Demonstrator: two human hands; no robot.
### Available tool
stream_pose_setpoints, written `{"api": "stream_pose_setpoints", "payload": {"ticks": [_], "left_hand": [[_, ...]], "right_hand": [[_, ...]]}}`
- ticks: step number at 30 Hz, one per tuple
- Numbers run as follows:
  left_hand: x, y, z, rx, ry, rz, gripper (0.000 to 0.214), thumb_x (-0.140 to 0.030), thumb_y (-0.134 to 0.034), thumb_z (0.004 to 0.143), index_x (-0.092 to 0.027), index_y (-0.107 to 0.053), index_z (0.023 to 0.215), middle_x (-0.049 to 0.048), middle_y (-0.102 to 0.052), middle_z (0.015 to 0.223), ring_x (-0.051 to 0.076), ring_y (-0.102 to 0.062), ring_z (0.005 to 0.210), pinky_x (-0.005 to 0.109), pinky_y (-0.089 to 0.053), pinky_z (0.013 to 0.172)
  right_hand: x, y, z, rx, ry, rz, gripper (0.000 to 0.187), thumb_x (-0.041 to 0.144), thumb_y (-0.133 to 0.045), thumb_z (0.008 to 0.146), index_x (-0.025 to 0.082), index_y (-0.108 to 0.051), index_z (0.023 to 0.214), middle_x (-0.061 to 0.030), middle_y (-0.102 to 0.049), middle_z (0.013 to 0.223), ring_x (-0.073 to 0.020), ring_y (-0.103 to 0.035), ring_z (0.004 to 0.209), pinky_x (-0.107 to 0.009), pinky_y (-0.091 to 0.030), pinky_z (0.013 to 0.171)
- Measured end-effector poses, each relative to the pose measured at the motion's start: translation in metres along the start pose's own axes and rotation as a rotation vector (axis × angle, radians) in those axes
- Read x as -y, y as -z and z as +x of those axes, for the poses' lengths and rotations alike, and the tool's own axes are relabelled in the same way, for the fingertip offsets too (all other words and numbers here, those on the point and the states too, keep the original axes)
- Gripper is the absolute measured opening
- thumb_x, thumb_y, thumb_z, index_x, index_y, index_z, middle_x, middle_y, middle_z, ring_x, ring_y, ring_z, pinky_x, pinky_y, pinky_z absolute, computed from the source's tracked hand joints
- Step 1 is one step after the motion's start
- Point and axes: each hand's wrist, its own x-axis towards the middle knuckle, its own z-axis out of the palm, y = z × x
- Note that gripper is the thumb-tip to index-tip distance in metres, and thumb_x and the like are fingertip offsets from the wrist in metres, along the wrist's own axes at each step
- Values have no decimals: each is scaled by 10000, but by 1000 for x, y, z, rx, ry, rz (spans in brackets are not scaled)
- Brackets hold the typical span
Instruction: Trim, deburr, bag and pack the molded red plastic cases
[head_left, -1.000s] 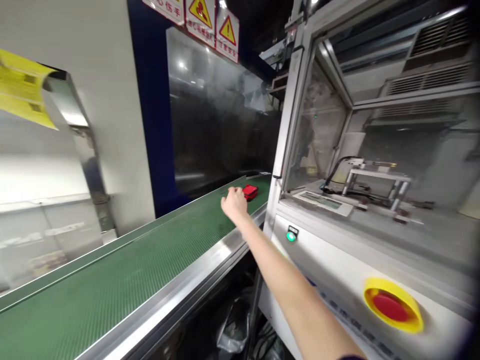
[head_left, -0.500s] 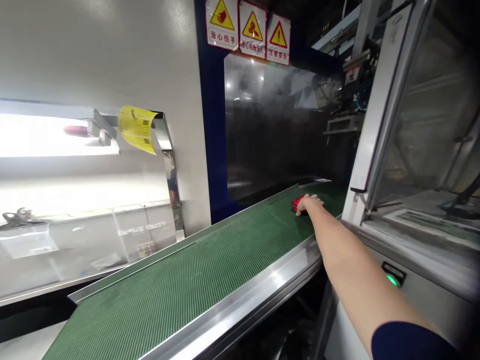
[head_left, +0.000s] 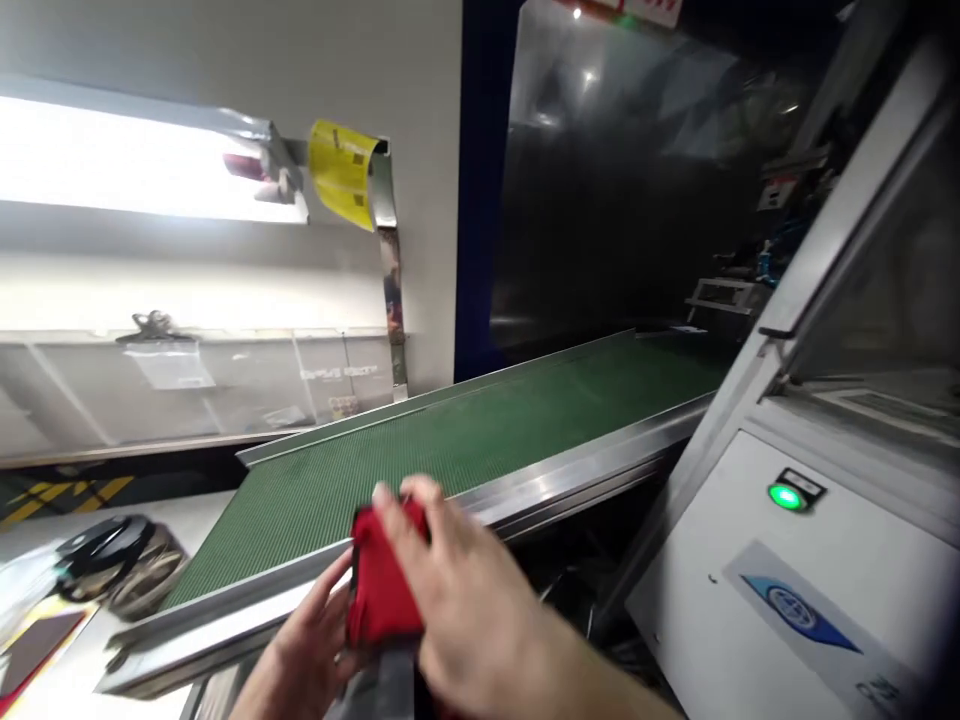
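Observation:
A small red part [head_left: 379,585] is held close to the camera, low in the picture. My right hand [head_left: 472,620] wraps over its right side with curled fingers. My left hand [head_left: 304,650] grips it from the left and below. Both hands hover just in front of the near end of the green conveyor belt [head_left: 480,440], whose surface carries nothing. The hands are motion-blurred.
The belt's steel side rail [head_left: 570,475] runs up to the right into a dark machine window [head_left: 622,180]. A white cabinet with a lit green button [head_left: 785,496] stands right. Rolls of tape [head_left: 120,560] lie on a surface at the left. A yellow tag [head_left: 341,170] hangs above.
My right hand reached the red part far up the belt, picked it up and brought it back near me. My left hand has come in and joined it.

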Motion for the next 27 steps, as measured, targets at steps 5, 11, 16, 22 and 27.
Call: {"api": "stream_pose_setpoints", "payload": {"ticks": [5,11,16,22,27], "left_hand": [[95,42,-56,47,385,-409,617,-529,-820,748,-185,-696,1245,123,-725,1230,356,-601,1265,442,-451,1116],[157,63,-142,77,655,-799,603,-581,-679,872,-156,-686,1299,138,-741,1166,303,-657,1171,363,-476,1031],[163,71,-153,184,610,-881,528,-520,-518,996,-222,-568,1430,131,-703,1208,210,-682,1017,314,-485,912],[163,75,-150,191,470,-624,571,-520,-560,973,-177,-559,1430,165,-629,1339,265,-620,1144,368,-448,1002],[164,82,-156,210,432,-547,708,-585,-692,862,-158,-574,1415,162,-686,1244,264,-649,1077,356,-436,1014]], "right_hand": [[49,-104,-109,69,-81,335,1018,9,-599,834,367,-66,1624,-112,-370,1596,-332,-578,1275,-478,-546,1004],[60,-131,-186,297,-598,1161,736,635,-674,854,278,-441,1454,-96,-618,1199,-233,-671,1010,-340,-537,929],[83,-136,-202,484,-736,1317,422,564,-534,968,209,-649,1166,-81,-665,992,-225,-651,948,-326,-513,881],[87,-138,-194,543,-637,1093,317,449,-500,987,187,-607,844,-23,-612,799,-161,-573,747,-252,-462,709],[94,-140,-194,563,-309,903,161,326,-557,969,213,-622,874,-2,-643,813,-140,-603,704,-236,-439,651]]}}
